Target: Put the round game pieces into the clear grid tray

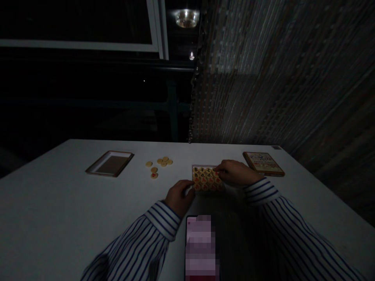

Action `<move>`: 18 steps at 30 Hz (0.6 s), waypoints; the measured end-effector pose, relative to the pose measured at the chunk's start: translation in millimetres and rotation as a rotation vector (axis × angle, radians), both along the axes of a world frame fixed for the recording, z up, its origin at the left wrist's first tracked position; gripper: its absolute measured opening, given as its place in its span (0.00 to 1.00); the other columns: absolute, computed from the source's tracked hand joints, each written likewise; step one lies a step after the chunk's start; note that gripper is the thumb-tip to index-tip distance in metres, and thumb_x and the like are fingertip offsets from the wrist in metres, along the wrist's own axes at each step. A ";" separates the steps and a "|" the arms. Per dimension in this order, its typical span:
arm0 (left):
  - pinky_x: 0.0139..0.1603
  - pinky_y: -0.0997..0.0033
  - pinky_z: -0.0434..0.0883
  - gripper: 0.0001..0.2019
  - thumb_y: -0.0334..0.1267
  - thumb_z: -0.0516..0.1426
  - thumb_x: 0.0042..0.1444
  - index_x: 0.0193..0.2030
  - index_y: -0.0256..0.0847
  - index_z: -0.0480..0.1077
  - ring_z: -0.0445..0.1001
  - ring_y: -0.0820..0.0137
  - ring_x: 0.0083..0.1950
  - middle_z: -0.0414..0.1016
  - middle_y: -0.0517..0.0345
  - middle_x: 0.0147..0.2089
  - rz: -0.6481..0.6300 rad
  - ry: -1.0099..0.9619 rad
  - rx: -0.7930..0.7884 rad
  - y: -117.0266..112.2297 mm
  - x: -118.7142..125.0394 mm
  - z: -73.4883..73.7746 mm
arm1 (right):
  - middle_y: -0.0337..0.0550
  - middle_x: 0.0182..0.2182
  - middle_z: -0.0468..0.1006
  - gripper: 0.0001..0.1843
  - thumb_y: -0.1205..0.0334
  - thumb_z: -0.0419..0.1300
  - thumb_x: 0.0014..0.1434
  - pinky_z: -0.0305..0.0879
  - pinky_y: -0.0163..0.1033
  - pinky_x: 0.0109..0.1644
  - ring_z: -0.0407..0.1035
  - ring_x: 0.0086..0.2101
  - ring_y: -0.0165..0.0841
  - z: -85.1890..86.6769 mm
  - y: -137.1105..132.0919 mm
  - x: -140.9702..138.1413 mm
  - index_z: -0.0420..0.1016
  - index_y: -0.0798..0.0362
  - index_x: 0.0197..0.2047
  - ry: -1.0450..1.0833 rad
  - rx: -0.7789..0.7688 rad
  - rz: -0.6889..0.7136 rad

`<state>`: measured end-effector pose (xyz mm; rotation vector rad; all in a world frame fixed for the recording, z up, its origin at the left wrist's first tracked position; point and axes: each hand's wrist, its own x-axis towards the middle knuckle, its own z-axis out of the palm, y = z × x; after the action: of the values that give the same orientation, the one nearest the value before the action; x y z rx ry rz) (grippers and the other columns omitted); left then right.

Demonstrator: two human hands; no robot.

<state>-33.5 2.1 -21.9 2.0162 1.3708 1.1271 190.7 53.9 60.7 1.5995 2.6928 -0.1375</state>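
Note:
A small tray (208, 192) stands in front of me, with rows of round xiangqi pieces (206, 180) in it, marked in black and red characters. My left hand (180, 196) grips its left edge, thumb and index finger closed against the side. At the upper right corner, my right hand (236, 171) has its fingertips pinched on a piece, which the fingers partly cover. Several loose xiangqi pieces (164, 161) lie to the left of the tray, most showing plain faces. One loose piece (154, 176) nearest me shows a red mark.
An open shallow box half (108, 175) lies at the left of the white table (73, 218). To the right is a box lid (263, 162) with printed writing. A lit phone (202, 246) lies close to me. Beaded strings (249, 78) hang beyond the table's far edge.

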 end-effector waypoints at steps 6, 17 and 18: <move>0.43 0.67 0.69 0.11 0.33 0.53 0.49 0.40 0.37 0.69 0.71 0.69 0.40 0.73 0.51 0.39 -0.004 -0.002 -0.005 -0.6 0.8 1.1 | 0.44 0.41 0.74 0.18 0.61 0.49 0.51 0.57 0.36 0.42 0.66 0.42 0.37 2.1 -0.8 -0.9 0.72 0.48 0.44 0.000 -0.010 0.003; 0.42 0.67 0.70 0.11 0.33 0.53 0.49 0.40 0.38 0.69 0.72 0.69 0.40 0.73 0.53 0.38 0.005 0.005 0.020 -0.1 0.5 -0.4 | 0.45 0.41 0.73 0.18 0.61 0.50 0.52 0.57 0.35 0.43 0.65 0.43 0.36 1.2 -0.3 -0.8 0.72 0.49 0.45 0.001 -0.023 -0.010; 0.42 0.67 0.70 0.11 0.33 0.53 0.49 0.40 0.38 0.69 0.72 0.69 0.40 0.73 0.53 0.38 0.006 0.005 0.019 -0.2 0.5 0.1 | 0.45 0.41 0.73 0.18 0.61 0.50 0.51 0.57 0.35 0.43 0.65 0.43 0.36 0.9 -0.1 -0.7 0.72 0.49 0.45 0.001 -0.024 -0.012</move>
<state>-33.0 1.9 -21.7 2.0302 1.3741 1.1425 190.0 53.8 61.6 1.6095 2.6719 -0.1707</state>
